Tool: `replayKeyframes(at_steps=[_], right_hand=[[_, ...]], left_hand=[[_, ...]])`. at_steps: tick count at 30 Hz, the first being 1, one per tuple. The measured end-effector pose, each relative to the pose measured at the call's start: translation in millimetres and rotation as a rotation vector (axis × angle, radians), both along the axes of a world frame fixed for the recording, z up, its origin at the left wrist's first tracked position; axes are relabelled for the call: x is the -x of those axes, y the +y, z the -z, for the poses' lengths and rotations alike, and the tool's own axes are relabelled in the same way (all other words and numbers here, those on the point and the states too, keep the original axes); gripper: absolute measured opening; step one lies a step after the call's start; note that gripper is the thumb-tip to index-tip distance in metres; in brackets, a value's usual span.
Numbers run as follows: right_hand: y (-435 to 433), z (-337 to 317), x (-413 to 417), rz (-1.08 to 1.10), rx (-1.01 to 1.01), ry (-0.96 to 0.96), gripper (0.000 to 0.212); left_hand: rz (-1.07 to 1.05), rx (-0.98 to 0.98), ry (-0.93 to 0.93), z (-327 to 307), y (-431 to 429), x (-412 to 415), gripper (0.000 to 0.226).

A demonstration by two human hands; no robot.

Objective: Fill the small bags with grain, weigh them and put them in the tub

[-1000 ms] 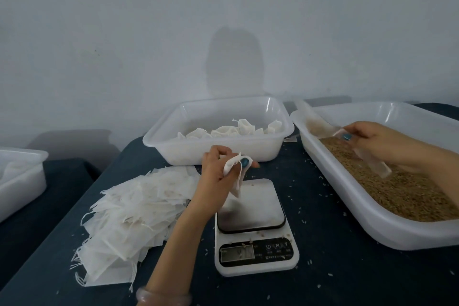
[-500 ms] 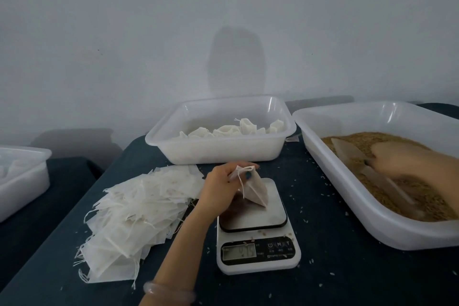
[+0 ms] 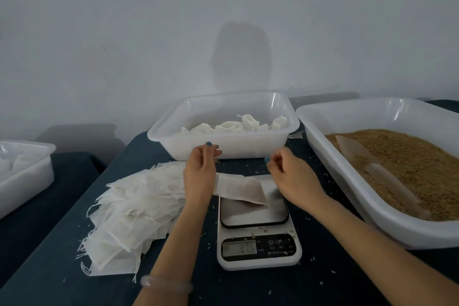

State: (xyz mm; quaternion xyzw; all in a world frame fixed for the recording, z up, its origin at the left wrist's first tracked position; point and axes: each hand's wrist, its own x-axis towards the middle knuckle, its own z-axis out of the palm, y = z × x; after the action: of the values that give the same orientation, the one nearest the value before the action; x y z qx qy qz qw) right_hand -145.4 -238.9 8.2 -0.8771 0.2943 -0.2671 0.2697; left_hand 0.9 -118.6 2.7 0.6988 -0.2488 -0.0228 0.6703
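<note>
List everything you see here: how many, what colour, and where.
small bag: one, white, grain inside, across the scale platform
scale: one, white, front centre
empty bags: pile, white, left of scale
tub: one, translucent white, behind scale, holding filled bags
grain tub: one, translucent white, right, with brown grain and clear scoop
third tub: one, white, far left
table: one, dark blue, under everything
bracelet: one, pale, left wrist
left hand, right hand: two, pinching the small bag's ends

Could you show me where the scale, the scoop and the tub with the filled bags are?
scale (image 3: 263, 247): head view, front panel beside the display.
scoop (image 3: 380, 174): head view, middle of its clear body.
tub (image 3: 248, 148): head view, front wall below the rim.
</note>
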Motion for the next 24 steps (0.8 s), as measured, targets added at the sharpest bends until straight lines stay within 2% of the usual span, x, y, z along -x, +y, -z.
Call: replayKeyframes(at_steps=[4,8,12,15,18,21,22,24], right_hand=[[-30.9,38.5,-1.8,0.176,-0.244,-0.093,0.019],[-44.1,44.6,0.2,0.135,-0.479,-0.281,0.023],[-43.1,48.0,2.9,0.139,-0.481,-0.307,0.023],[-38.5,51.4,1.2,0.127,-0.411,-0.299,0.026],[-38.0,52.0,0.7,0.126,-0.381,-0.301,0.026],[-38.7,53.4,1.4,0.127,-0.371,-0.297,0.025],[-38.6,53.8,1.5,0.125,-0.368,-0.293,0.025],[-38.7,54.1,1.4,0.121,-0.363,-0.289,0.026]], left_hand=[[-0.064,0.001,0.043,-1.1,2.3,-7.5,0.025],[-0.069,-0.035,0.068,-1.2,4.1,-10.7,0.018],[-0.039,-0.224,-0.009,-0.2,7.4,-15.8,0.009],[-0.022,-0.351,-0.069,-3.2,9.5,-13.5,0.032],[-0.063,-0.672,-0.229,-5.7,14.7,-8.2,0.071],[0.038,-0.843,-0.221,-8.4,17.7,-7.4,0.097],[0.076,-0.881,-0.217,-9.1,18.3,-8.5,0.099],[0.118,-0.978,-0.263,-9.9,20.2,-10.9,0.089]])
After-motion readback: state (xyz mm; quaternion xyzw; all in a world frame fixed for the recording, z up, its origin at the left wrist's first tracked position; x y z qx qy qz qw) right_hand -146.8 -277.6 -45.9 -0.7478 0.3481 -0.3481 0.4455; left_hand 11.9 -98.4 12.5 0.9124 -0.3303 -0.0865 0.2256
